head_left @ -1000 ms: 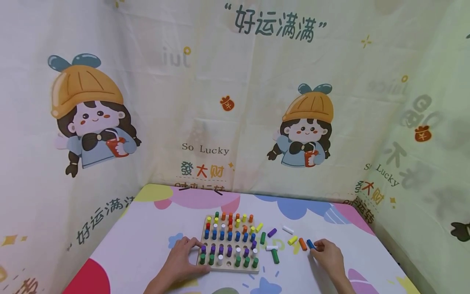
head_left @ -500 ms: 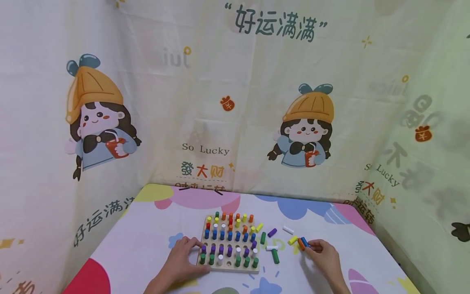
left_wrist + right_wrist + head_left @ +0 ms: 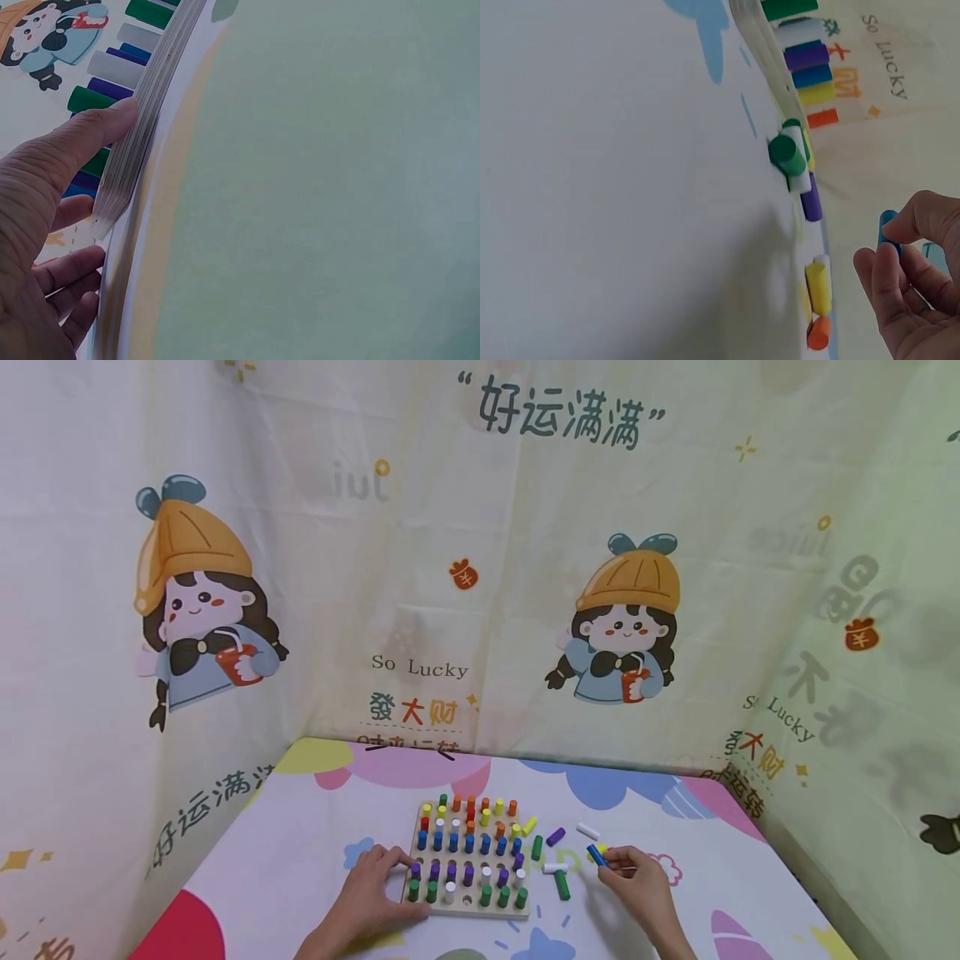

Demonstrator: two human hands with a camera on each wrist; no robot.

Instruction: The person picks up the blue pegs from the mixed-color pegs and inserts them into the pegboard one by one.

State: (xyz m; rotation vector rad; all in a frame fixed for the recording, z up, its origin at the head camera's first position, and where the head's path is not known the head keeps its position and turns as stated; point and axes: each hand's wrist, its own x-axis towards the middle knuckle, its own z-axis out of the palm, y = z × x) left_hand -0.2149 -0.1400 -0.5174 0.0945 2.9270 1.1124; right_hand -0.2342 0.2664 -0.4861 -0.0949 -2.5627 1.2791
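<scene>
My left hand (image 3: pixel 365 889) holds the near-left corner of a wooden pegboard (image 3: pixel 480 912), with the thumb against the board's edge in the left wrist view. Rows of coloured pegs stand in the board: orange and yellow ones at the back, a row of blue pegs (image 3: pixel 453 842), then purple, white and green. One hole (image 3: pixel 467 900) in the front row has no peg. To the right of the board, my right hand (image 3: pixel 641 881) pinches a blue peg (image 3: pixel 596 856) between thumb and fingers, above the table. The right wrist view also shows this blue peg (image 3: pixel 887 225), raised and tilted.
Loose pegs lie right of the board: green pegs (image 3: pixel 562 885), white pegs (image 3: pixel 588 831), a purple peg (image 3: pixel 556 835) and a yellow peg (image 3: pixel 530 825). Another yellow peg (image 3: pixel 818 288) and an orange peg (image 3: pixel 819 332) lie near my right hand. Printed cloth (image 3: pixel 510 610) hangs behind the table.
My right hand has carried the blue peg left, past the orange peg, towards the board. My left hand has stayed at the board's corner.
</scene>
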